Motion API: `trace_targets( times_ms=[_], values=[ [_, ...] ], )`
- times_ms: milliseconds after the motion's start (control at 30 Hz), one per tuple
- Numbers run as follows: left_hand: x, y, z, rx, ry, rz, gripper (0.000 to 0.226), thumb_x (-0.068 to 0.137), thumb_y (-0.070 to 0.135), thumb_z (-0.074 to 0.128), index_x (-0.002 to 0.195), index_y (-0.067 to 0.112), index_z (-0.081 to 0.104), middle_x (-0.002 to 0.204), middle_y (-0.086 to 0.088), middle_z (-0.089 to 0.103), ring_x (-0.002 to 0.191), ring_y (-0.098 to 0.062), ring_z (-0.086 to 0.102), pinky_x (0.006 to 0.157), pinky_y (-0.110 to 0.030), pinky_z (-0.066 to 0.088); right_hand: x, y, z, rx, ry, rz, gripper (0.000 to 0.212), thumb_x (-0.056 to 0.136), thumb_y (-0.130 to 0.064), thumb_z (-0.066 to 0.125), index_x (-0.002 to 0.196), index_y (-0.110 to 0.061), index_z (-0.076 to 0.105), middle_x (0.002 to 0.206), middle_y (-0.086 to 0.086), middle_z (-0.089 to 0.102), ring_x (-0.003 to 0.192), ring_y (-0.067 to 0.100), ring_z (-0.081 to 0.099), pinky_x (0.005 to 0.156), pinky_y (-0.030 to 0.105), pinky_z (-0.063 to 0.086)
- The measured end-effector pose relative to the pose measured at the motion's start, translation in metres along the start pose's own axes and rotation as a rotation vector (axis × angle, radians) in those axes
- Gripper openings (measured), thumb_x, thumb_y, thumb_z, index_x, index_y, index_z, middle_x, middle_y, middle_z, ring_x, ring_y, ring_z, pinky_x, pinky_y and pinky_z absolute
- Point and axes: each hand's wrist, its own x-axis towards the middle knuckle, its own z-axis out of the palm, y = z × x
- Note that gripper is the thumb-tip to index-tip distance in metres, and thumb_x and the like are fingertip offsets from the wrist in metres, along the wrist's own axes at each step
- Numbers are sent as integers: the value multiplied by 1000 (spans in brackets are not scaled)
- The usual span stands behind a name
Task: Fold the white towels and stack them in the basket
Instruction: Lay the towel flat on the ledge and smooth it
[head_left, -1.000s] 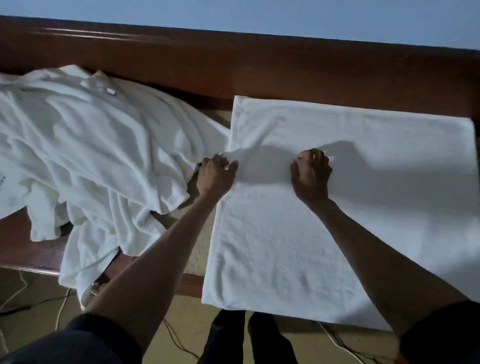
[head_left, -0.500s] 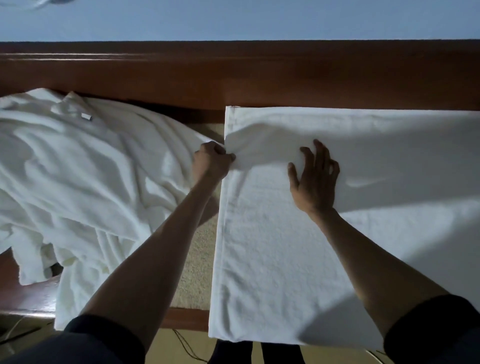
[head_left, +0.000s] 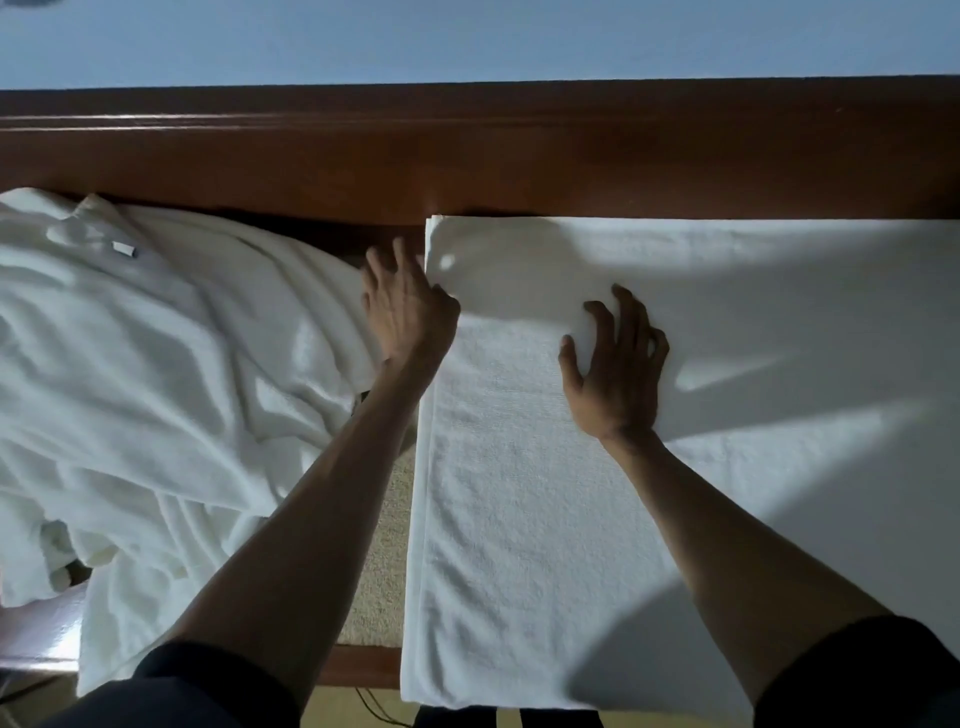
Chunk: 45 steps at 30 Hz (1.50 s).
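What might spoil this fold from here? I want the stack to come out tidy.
The flat towel hangs past the near edge of the wooden bench, so it may slide off. The left hand sits at its left edge and the right hand rests open on top, neither gripping; a fold could skew. The crumpled pile lies close and could snag.

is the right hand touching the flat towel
Touching. The head view shows the right hand spread palm down on the flat towel, with its fingers pressing into the cloth and no gap beneath them.
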Motion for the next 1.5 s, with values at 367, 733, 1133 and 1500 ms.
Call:
trace_targets(
  times_ms=[367,733,1133,1500],
  values=[
    [11,-20,45,270,-263,586,70,104,69,19,163,38,-1,172,8,-5,159,-20,-5,126,-56,3,-2,4,4,42,113,-33,46,102,-44,44,134,-14,57,155,11,42,143,29,39,111,44,30],
    [-116,-21,31,61,-277,515,61,111,39,24,165,14,8,172,-6,2,159,-20,-4,129,-47,2,-6,5,6,73,121,-18,40,102,-36,41,137,-20,55,156,5,41,145,24,37,110,44,31],
    [-140,-53,12,153,-179,427,62,110,43,22,165,17,11,172,-6,4,159,-25,-1,128,-50,0,-9,9,12,53,49,-23,43,104,-37,36,142,-22,49,160,5,36,147,24,34,112,44,28],
    [-235,-127,4,248,-226,515,67,107,54,35,165,28,12,172,4,7,159,-20,2,127,-48,11,-104,41,-1,78,-90,-65,56,107,-41,32,157,-16,33,166,17,21,154,35,19,121,55,19]
  ],
)
